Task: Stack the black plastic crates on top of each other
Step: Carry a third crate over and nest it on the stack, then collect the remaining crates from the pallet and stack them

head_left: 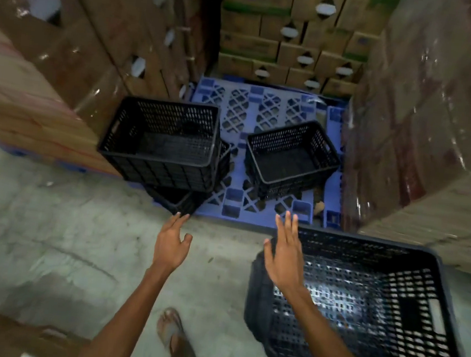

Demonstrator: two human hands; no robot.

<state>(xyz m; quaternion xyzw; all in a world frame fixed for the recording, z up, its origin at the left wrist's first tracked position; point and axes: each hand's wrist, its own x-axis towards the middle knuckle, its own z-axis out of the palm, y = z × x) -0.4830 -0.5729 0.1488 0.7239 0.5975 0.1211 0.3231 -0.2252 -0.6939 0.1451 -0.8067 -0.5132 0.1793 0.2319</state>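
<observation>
Crates numbered four that could be counted for sure, all black perforated plastic, open side up. Two formed a stack at the near left corner of the blue plastic pallet (265, 108). There the top crate (159, 140) sat skewed on the lower crate (180, 203), whose corner stuck out past the pallet's near edge over the concrete floor (44, 244). A third crate (289, 158) stood alone and empty toward the right edge of the pallet, apart from the stack. The fourth crate (361, 304), the nearest, stood on the floor just off the pallet's near right corner. Its thick left wall may have hidden another crate beneath, but that could not be told.

Two hands reached forward, both bare and both holding nothing. The left hand (172, 247) hung over the floor, its fingers (178, 220) straight and together with the thumb spread. The tips were just at the jutting corner of the lower crate; whether they touched it could not be told. The right hand (284, 257) was held above the far left corner of the fourth crate, fingers (287, 228) straight and slightly spread.

Three walls of cardboard boxes closed in the pallet: the film-wrapped left boxes (68, 41), the film-wrapped right boxes (441, 113) and the back boxes (288, 37). One sandalled foot (172, 332) stood on the floor between the arms.
</observation>
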